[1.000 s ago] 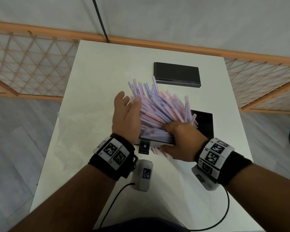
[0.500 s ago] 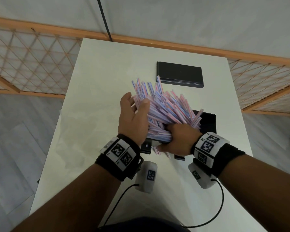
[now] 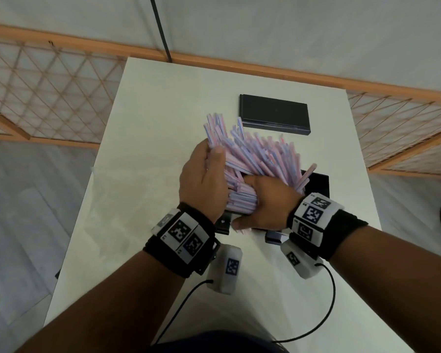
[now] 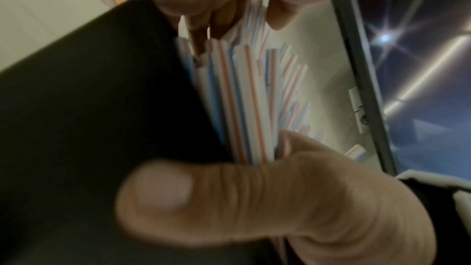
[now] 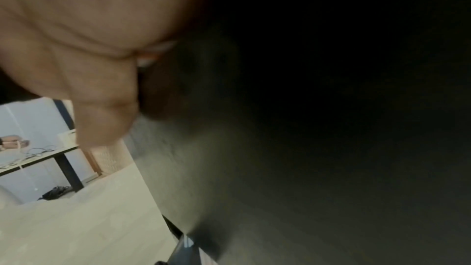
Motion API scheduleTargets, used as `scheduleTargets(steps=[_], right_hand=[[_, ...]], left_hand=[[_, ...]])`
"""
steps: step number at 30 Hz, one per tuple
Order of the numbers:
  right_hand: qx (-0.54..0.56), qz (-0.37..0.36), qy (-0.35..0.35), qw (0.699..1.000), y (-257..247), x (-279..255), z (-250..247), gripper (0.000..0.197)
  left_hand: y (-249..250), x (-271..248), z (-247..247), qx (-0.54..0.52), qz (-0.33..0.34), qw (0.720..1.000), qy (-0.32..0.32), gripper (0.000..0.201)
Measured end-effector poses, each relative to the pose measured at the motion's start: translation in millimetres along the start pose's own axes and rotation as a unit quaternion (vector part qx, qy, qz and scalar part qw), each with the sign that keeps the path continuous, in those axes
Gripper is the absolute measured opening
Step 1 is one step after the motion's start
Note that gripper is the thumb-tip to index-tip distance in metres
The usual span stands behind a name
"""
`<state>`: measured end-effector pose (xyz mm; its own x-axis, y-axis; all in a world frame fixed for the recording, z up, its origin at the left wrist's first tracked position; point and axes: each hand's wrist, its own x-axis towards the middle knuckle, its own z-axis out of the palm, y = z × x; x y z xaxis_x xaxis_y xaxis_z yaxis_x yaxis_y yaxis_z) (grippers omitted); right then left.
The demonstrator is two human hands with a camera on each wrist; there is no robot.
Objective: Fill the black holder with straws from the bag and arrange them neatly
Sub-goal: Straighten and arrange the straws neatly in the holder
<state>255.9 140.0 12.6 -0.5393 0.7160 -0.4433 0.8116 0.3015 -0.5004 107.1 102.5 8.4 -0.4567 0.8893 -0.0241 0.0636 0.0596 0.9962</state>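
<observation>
A thick bundle of pink-and-blue striped straws (image 3: 260, 156) fans up and away from the black holder (image 3: 317, 186), which is mostly hidden under it near the table's middle right. My left hand (image 3: 204, 179) grips the bundle's left side, thumb over the top straws. My right hand (image 3: 262, 202) grips the bundle's lower end just above the holder's front. In the left wrist view the straws (image 4: 244, 98) stand against the holder's black wall (image 4: 89, 108). The right wrist view is mostly dark, with only my palm (image 5: 89, 27) and the holder's side (image 5: 305, 128) showing.
A flat black lid (image 3: 274, 114) lies behind the straws on the white table (image 3: 150, 123). A faint clear plastic film (image 3: 112, 222) seems to lie on the table's left part. An orange lattice fence (image 3: 49, 98) surrounds the table, and wrist cables hang near the front edge.
My left hand went from lying flat against the straws to wrapping its thumb over them. My right hand shifted left along the bundle's base, and the straws are gathered tighter.
</observation>
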Motion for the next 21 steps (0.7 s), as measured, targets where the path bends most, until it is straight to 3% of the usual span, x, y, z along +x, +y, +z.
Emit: scheduleTargets(steps=[3,7,9,14,21], right_hand=[[-0.020,-0.008,0.036,0.999,5.4,-5.5,2.0,0.060],[-0.055,0.009,0.052,0.997,14.7,-13.2,11.4,0.074],[-0.045,0.022,0.055,0.997,18.9,-16.4,12.2,0.084],[-0.061,0.049,0.070,0.994,20.6,-23.2,8.7,0.080],[-0.065,-0.027,0.193,0.979,13.6,-39.1,11.0,0.063]], left_hand=[[-2.7,0.0,0.7,0.006,-0.020,1.000,0.006,0.037],[-7.7,-0.6,0.0,-0.045,-0.099,0.994,0.000,0.080],[-5.2,-0.9,0.1,-0.077,-0.119,0.990,0.001,0.092],[-1.5,0.1,3.2,-0.111,-0.134,0.985,-0.009,0.079],[-2.6,-1.6,4.1,-0.124,-0.136,0.983,-0.008,0.065]])
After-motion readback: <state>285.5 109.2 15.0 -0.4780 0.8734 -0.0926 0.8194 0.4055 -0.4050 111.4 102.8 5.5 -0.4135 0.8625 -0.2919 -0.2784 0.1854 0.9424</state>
